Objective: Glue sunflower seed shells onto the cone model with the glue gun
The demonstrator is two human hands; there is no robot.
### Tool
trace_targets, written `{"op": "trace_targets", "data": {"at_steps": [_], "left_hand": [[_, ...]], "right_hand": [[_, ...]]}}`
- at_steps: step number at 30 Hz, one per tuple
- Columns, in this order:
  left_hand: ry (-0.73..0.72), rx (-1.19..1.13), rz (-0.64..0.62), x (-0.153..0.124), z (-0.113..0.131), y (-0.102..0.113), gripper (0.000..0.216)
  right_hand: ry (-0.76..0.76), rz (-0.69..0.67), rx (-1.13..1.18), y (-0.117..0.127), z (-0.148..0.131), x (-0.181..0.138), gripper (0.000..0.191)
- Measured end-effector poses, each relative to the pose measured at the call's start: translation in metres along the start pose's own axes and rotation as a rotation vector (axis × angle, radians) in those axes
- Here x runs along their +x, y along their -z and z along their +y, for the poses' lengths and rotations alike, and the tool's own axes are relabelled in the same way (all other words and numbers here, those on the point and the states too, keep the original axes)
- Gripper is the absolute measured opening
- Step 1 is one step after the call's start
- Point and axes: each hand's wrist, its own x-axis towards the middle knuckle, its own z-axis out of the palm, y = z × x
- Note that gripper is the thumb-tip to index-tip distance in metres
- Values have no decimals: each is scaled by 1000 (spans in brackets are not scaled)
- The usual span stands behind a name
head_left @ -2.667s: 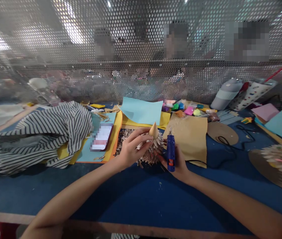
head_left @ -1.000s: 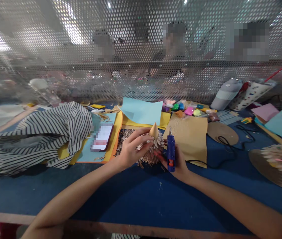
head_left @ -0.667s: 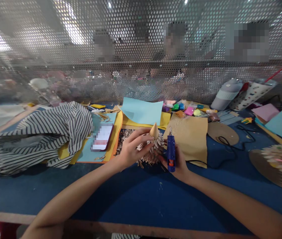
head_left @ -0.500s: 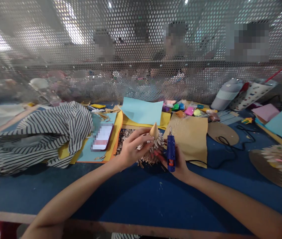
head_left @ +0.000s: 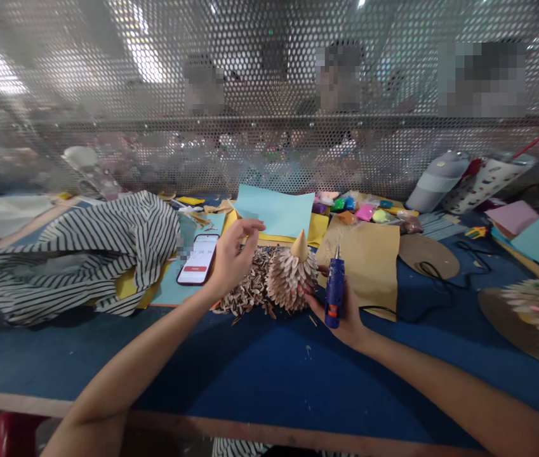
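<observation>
A paper cone (head_left: pixel 300 246) stands upright on the blue table, its lower part covered in overlapping pale husks that look like seed shells and its tip bare. My right hand (head_left: pixel 349 320) grips a blue glue gun (head_left: pixel 334 289), nozzle pointing up, just right of the cone. Fingers of that same hand reach the cone's lower right side. To the cone's left, my left hand (head_left: pixel 235 259) hovers above a heap of loose shells (head_left: pixel 250 289). Its fingers are loosely bent and apart, with nothing visible in them.
A phone (head_left: pixel 197 260) lies on coloured paper beside a striped cloth (head_left: pixel 93 251). Behind are a light-blue sheet (head_left: pixel 276 212) and small bags of coloured clay (head_left: pixel 364 211). Brown paper (head_left: pixel 369 266), a black cord (head_left: pixel 433 298), a bottle (head_left: pixel 438 181) and a shell-covered disc (head_left: pixel 536 298) occupy the right.
My left hand has left the cone's upper part and moved left over the shell heap, uncovering the cone. The glue gun has shifted slightly right, still in my right hand.
</observation>
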Motion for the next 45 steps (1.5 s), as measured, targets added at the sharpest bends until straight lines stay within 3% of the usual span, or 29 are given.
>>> {"op": "trace_targets", "data": {"at_steps": [3, 5, 8, 16, 26, 35, 45], "left_hand": [[121, 175, -90, 12, -30, 7, 19], [135, 369, -261, 15, -52, 10, 22], [125, 433, -374, 14, -79, 9, 22], [43, 544, -540, 0, -99, -1, 30], [75, 557, -554, 1, -102, -2, 26], [176, 370, -502, 9, -86, 6, 22], [177, 280, -382, -14, -67, 9, 8]], "right_hand": [[-13, 7, 16, -1, -5, 1, 50], [-21, 37, 44, -2, -8, 2, 49], [-32, 52, 59, -2, -9, 3, 49], [-17, 10, -58, 2, 13, -6, 56], [-46, 14, -24, 2, -3, 2, 35], [-61, 28, -34, 4, 15, -9, 36], [-44, 48, -76, 2, 10, -4, 28]]}}
